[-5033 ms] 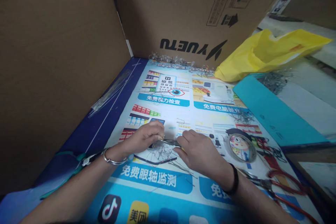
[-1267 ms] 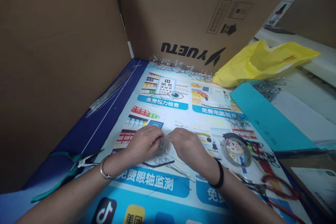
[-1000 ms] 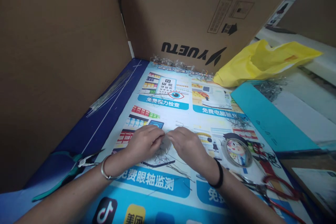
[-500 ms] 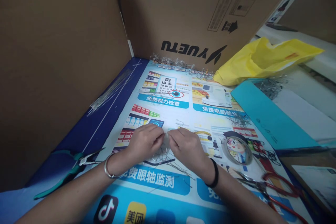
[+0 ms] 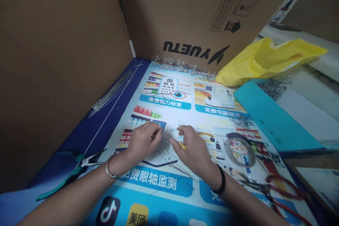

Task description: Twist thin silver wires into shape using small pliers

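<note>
My left hand [image 5: 145, 142], with a silver bangle on its wrist, is closed in a pinch over the printed sheet [image 5: 169, 114]. Whatever lies between its fingertips is too thin or hidden to make out. To its right, my right hand [image 5: 192, 145] has thumb and forefinger apart, with nothing visible in the gap; a black band circles that wrist. A loose tangle of thin metal wires [image 5: 165, 155] lies on the sheet below and between both hands.
Green-handled pliers [image 5: 76, 167] lie at left, near a bundle of straight wires [image 5: 111, 93]. Right of my hands are a tape roll [image 5: 253, 159] and red-handled scissors [image 5: 268, 190]. Behind stand cardboard walls [image 5: 190, 14], a yellow bag [image 5: 265, 60] and a turquoise folder [image 5: 275, 120].
My hands have moved apart from nearly touching. The right hand's thumb and forefinger have opened, and the left has shifted slightly left, still pinched.
</note>
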Motion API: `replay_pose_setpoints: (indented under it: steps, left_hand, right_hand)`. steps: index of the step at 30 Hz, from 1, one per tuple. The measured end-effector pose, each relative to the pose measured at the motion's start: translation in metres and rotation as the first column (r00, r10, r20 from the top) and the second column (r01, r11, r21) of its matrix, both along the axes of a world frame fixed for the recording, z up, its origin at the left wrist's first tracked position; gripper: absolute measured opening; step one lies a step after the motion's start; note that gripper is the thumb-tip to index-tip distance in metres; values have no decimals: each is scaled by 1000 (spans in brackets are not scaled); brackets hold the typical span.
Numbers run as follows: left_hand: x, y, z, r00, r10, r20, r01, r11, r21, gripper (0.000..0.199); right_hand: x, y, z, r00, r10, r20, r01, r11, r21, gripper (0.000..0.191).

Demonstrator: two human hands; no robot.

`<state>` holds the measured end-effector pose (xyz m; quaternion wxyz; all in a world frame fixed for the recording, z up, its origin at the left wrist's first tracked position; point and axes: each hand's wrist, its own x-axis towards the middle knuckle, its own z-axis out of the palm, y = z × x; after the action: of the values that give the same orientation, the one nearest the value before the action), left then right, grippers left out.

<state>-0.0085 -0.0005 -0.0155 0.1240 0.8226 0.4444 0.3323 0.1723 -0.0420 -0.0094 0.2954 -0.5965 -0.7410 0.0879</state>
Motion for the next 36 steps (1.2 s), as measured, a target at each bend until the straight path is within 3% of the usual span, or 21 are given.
replay_pose_setpoints:
  steps: [6, 12, 19, 26, 36]
  left_hand:
    - [-2, 1, 1, 998, 38, 52, -34, 996, -84, 8]
    - [1, 0, 3, 991, 60, 118, -39, 984, -175, 9]
    - [1, 2, 0, 992, 39, 120, -10, 973, -231, 9]
    - [-1, 1, -6, 991, -23, 130, 43, 988, -151, 20]
    - [1, 4, -1, 965, -192, 177, 219, 964, -151, 10]
  right_hand:
    - [-4, -9, -3, 1000, 15, -21, -19, 980, -200, 31]
    - [-8, -5, -9, 999, 40, -2, -39, 968, -249, 30]
    - [-6, -3, -14, 996, 63, -60, -74, 976, -203, 15]
    - [-5, -1, -15, 980, 135, -144, -147, 986, -81, 23]
    - [-4, 0, -13, 967, 198, -161, -208, 977, -47, 26]
